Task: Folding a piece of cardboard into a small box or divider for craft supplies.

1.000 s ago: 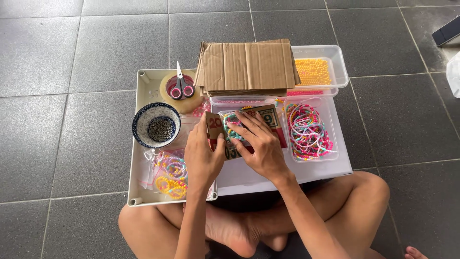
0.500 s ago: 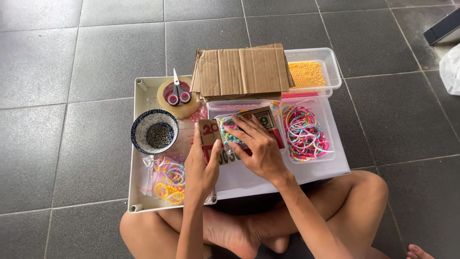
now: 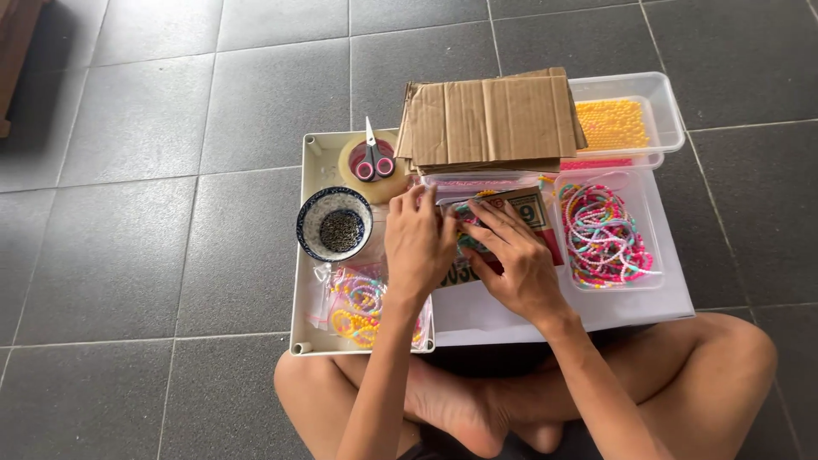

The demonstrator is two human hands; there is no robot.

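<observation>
Cardboard card, printed red and tan, lies flat over a clear tub on the white tray, with a strand of pastel beads across its face. Left hand presses down on the card's left end, fingers curled over the top edge, likely to pin it steady. Right hand rests on the card, fingertips pinching at the bead strand; grip on the strand itself is too small to confirm. Close around: blue-and-white bowl of dark grains, tape roll with small scissors laid on it, bagged bracelets, a tub of loose bracelets, a folded cardboard stack half-covering a tub of yellow beads. Much of the card is hidden under both hands.
</observation>
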